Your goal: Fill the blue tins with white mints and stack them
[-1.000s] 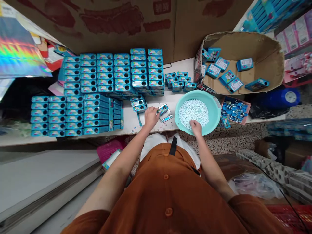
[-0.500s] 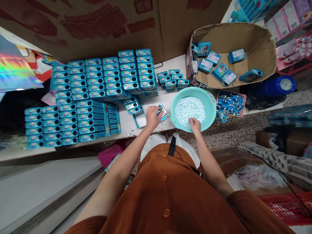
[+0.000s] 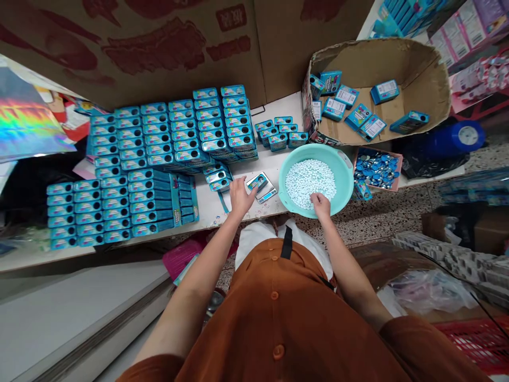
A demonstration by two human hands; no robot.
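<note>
A small blue tin [image 3: 257, 182] with a dark round opening sits on a flat silver scale [image 3: 268, 196] with a blue display strip. Beside it, to the left, is my left hand [image 3: 240, 198], its thumb and fingers apart and the thumb close to the tin. My right hand [image 3: 321, 205] is at the near side of a mint-green basin [image 3: 344, 190], over many small white pellets [image 3: 309, 178]. Its fingers are pinched together; whatever is between them is too small to make out.
Stacked blue tins [image 3: 159, 140] fill the left of the white table [image 3: 207, 209]. A cut-down cardboard box [image 3: 417, 69] with several blue packs stands at the back right. Near the basin are a pink tray [image 3: 394, 183] of small blue and silver pieces and a small group of tins [image 3: 277, 141].
My left hand has shifted left and its fingers have spread; a blue tin now shows on the scale. My right hand stays pinched at the basin's near side.
</note>
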